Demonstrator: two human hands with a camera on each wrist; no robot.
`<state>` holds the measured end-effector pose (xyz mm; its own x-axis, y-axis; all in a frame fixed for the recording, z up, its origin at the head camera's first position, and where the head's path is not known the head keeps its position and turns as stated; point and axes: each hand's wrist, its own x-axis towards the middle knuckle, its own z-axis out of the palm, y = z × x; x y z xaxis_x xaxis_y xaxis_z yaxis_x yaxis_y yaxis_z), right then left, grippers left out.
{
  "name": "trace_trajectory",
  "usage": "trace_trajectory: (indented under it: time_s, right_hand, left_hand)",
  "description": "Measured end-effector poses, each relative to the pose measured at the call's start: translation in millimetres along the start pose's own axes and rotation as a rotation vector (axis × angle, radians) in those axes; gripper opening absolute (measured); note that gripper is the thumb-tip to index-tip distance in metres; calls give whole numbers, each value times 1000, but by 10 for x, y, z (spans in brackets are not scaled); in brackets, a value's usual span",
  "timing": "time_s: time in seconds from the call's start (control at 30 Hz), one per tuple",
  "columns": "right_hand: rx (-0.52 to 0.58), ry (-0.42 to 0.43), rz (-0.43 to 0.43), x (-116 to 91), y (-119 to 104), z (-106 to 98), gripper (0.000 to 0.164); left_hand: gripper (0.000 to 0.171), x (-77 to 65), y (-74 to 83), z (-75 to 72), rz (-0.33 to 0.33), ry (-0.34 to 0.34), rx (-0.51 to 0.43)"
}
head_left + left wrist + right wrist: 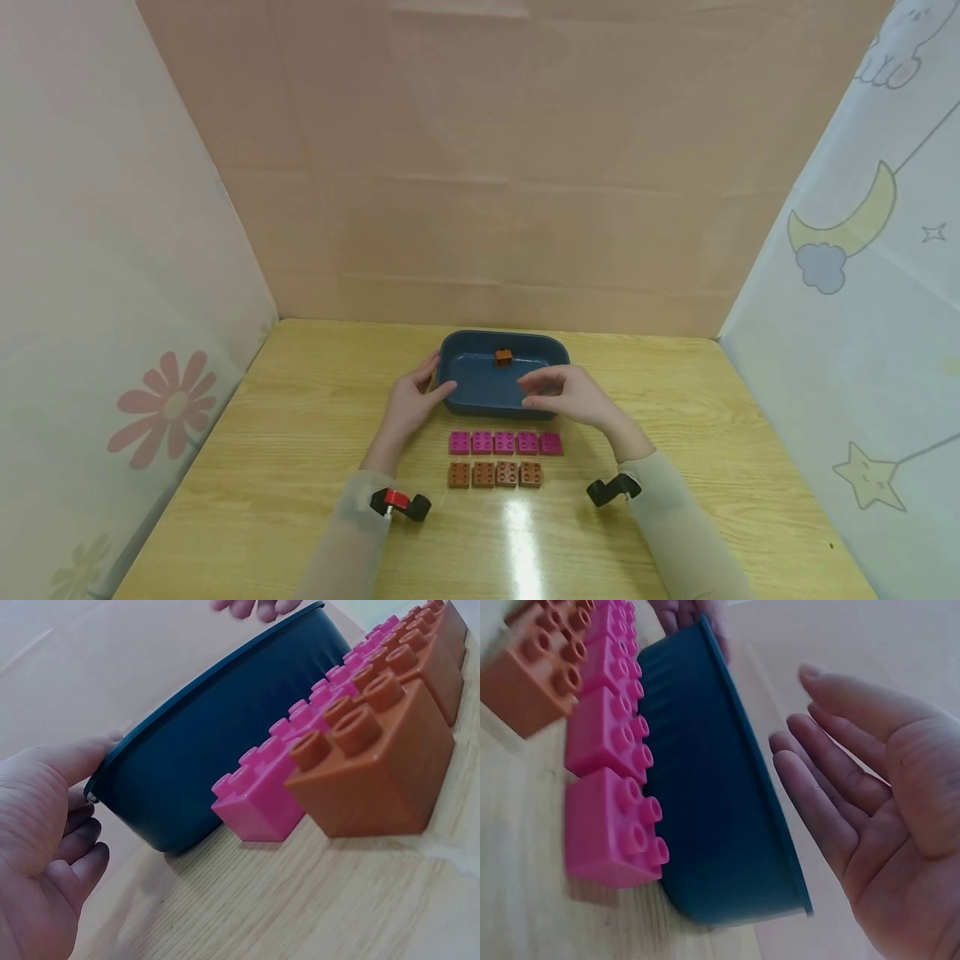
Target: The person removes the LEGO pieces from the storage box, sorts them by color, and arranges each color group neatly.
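A dark blue tray [480, 392] stands on the table, with one orange toy brick [503, 357] inside near its back wall. My left hand [411, 400] holds the tray's left end. In the left wrist view the thumb of that hand [45, 825] lies at the rim and its fingers bend against the outer side. Above the tray's right part is my right hand [573, 395], its fingers loosely bent with nothing between them. The right wrist view shows this hand [885, 802] apart from the blue rim, palm visible.
In front of the tray runs a row of several pink bricks [504, 442]. Nearer to me lies a row of several orange bricks [495, 475]. Wooden tabletop [330, 442] surrounds them, with a peach cloth [480, 225] behind and patterned white cloths at both sides.
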<state>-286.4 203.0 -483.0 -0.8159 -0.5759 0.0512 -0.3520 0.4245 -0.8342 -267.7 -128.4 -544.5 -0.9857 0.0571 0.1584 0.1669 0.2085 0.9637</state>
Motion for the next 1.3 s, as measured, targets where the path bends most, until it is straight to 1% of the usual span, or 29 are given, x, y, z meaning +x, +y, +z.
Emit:
trace_trajectory:
  time_s: [0.17,0.37,0.47,0.63,0.83,1.1,1.3]
  right_hand:
    - [-46,31,60,292,47,-41,45]
    - [-122,87,118,577,154,-13,42]
    - [-136,134,129,685,176,23,37]
    - [-132,208,110,831,188,89,33]
    - [-137,268,150,933,248,140,29]
    - [-202,279,181,990,307,215,30]
    - [-146,306,221,997,322,257,28]
  left_hand:
    - [75,9,-22,-21,5,-7,-28]
    - [77,6,-25,-39,4,-11,-11]
    - [76,13,-31,-40,-1,-7,-8]
    - [77,13,-44,-34,2,-5,1]
    - [77,13,-61,-23,5,2,6]
    - [76,17,-44,-14,8,6,-4]
    - [76,9,-46,-18,5,6,-19]
